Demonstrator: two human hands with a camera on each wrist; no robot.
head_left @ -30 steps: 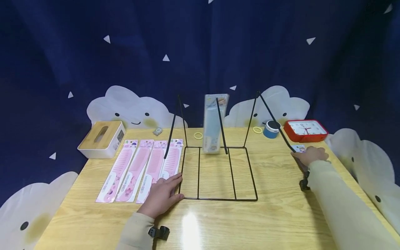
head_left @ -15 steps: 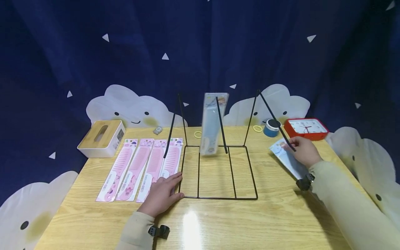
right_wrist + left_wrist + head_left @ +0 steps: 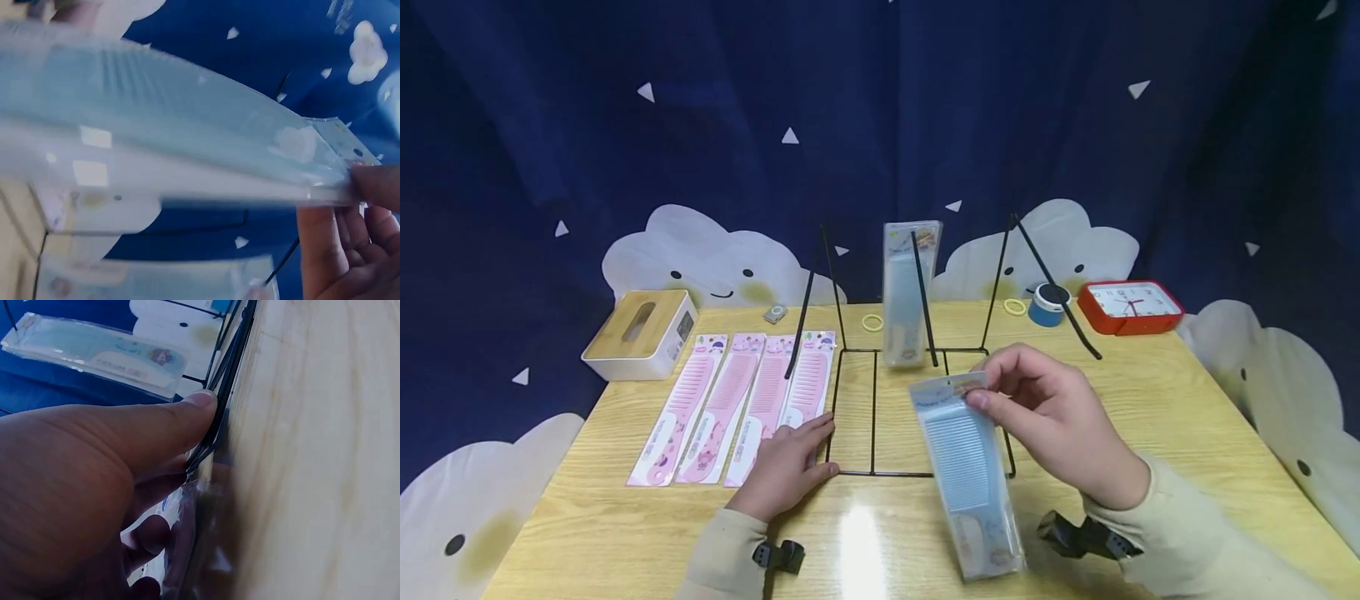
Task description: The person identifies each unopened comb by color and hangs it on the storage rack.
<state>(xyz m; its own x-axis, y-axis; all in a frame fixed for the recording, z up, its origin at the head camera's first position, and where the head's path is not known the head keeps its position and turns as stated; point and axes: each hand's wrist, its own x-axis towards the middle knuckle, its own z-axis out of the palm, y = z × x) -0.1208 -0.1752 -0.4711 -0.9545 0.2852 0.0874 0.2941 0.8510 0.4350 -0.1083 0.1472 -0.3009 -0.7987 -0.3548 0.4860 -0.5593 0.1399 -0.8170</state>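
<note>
The left hand [image 3: 786, 467] lies flat with fingers straight, while the right hand [image 3: 1060, 421] is raised, fingertips pinched together.

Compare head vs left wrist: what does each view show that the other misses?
Head only: the right hand pinching the top of a packaged blue comb above the table, four pink combs laid side by side, the tissue box, the red clock.

Left wrist only: a close look at the thumb pressed against the wire of the black rack.

Both: the left hand resting on the rack's front left corner, and the blue comb pack hung on the rack.
</note>
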